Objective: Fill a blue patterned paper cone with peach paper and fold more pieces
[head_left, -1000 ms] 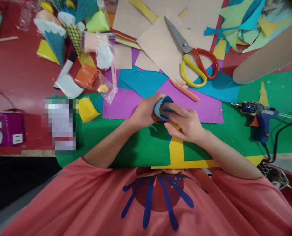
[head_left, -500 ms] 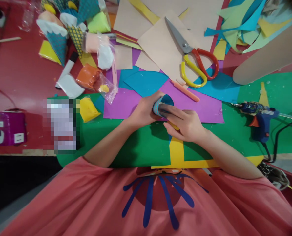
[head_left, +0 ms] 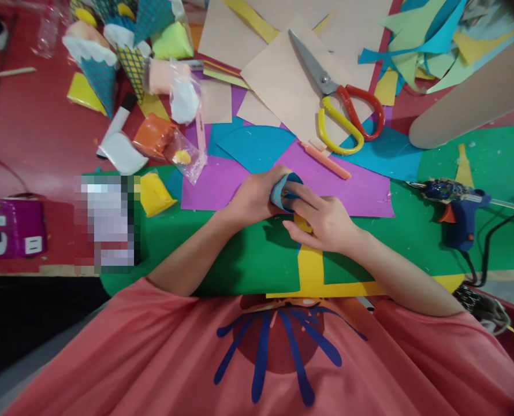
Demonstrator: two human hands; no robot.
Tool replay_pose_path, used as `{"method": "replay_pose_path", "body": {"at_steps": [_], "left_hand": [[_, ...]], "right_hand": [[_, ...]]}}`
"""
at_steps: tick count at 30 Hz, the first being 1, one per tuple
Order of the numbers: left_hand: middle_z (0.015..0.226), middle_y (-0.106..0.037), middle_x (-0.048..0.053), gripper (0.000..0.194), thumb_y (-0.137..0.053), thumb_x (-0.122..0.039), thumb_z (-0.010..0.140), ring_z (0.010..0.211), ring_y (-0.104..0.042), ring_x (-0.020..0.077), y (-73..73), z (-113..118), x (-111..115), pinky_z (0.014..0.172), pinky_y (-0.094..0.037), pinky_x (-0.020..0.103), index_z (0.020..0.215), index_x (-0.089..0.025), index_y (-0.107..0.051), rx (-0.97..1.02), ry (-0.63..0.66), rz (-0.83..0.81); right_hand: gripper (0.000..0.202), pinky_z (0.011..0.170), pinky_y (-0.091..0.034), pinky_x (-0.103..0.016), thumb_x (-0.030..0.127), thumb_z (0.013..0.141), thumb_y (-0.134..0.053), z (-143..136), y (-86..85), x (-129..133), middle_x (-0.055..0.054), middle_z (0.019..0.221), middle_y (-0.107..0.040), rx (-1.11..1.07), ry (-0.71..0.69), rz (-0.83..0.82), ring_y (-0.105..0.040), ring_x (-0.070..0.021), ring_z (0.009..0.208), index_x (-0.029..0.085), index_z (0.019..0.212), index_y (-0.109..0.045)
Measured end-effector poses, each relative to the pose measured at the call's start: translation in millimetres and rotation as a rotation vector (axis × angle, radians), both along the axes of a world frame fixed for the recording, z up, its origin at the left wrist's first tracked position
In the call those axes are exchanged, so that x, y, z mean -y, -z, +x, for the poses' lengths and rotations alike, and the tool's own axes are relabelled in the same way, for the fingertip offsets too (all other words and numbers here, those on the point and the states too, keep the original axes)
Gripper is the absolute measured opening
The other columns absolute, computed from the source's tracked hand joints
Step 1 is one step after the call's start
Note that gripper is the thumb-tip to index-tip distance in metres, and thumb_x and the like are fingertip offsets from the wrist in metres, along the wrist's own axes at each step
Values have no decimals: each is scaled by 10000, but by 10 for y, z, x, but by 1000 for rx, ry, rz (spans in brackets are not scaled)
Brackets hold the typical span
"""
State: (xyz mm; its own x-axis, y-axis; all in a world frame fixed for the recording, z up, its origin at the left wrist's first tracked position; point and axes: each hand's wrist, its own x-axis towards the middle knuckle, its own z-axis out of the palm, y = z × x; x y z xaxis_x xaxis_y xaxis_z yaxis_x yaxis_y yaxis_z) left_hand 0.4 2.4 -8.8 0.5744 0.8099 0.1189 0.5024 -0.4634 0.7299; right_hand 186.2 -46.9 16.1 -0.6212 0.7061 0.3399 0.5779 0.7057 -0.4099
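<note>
My left hand (head_left: pixel 254 199) is wrapped round a small blue paper cone (head_left: pixel 277 193) with a grid pattern, its wide mouth turned up and to the right. The stretched fingers of my right hand (head_left: pixel 326 222) reach into that mouth, while the thumb stays outside, apart from the cone. Its pointed end is hidden under my hands. Below lie a purple sheet (head_left: pixel 347 196) and a green mat (head_left: pixel 239 260). A fan-shaped blue paper piece (head_left: pixel 257 144) and an orange pen (head_left: pixel 326 160) lie just beyond my hands.
Scissors (head_left: pixel 326 81) with red and yellow handles lie on beige sheets. A blue glue gun (head_left: pixel 460 222) rests at right, near a beige roll (head_left: pixel 469 98). Finished-looking cones (head_left: pixel 99 81) and clay packets (head_left: pixel 153 136) crowd the upper left. Paper scraps (head_left: pixel 425 46) pile at upper right.
My right fingers have spread and shifted slightly inside the cone's mouth, whose opening now shows rounder. My left hand keeps its hold in nearly the same place.
</note>
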Motion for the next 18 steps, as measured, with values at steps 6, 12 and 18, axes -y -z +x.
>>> {"method": "replay_pose_path", "body": {"at_steps": [6, 12, 18], "left_hand": [[856, -695, -22, 270, -588, -464, 805, 702, -677, 154, 5, 14, 19, 533, -495, 285, 988, -293, -487, 7, -4, 14], [903, -682, -13, 315, -639, -370, 792, 768, -675, 155, -71, -10, 2, 599, -527, 266, 1048, -268, -485, 35, -64, -33], [850, -647, -13, 275, -641, -249, 772, 790, -644, 154, -94, -34, -23, 618, -479, 238, 1010, -226, -505, 96, -124, -3]], "right_hand": [[296, 509, -492, -256, 360, 943, -451, -12, 21, -34, -170, 1161, -700, -22, 7, 3, -709, -182, 751, 120, 1015, -609], [301, 597, -566, -273, 320, 941, -491, 17, 1, -67, -169, 1256, -666, -103, 8, -66, -731, -203, 886, 132, 1144, -609], [224, 851, -591, -377, 248, 924, -523, 141, -119, -168, -77, 1229, -681, -331, 57, 39, -674, -229, 1107, 224, 1107, -649]]}}
